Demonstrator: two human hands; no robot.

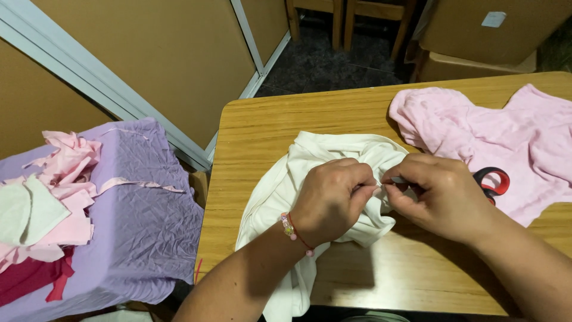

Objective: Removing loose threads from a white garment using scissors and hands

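Note:
A cream white garment (310,161) lies bunched on the wooden table (256,137), with part of it hanging over the near edge. My left hand (330,200), with a beaded red bracelet at the wrist, pinches a fold of this cloth. My right hand (438,194) pinches the same fold right beside it, fingertips of both hands touching at the middle. Red-handled scissors (494,180) lie just beyond my right hand, partly hidden by it, resting on a pink garment (512,137).
Left of the table stands a surface covered in lilac cloth (143,220) with pink, white and dark red fabric scraps (53,191) piled on it. Brown panels with a pale frame (119,101) rise behind. Chair legs (339,18) and cardboard boxes (476,36) stand on the dark floor beyond.

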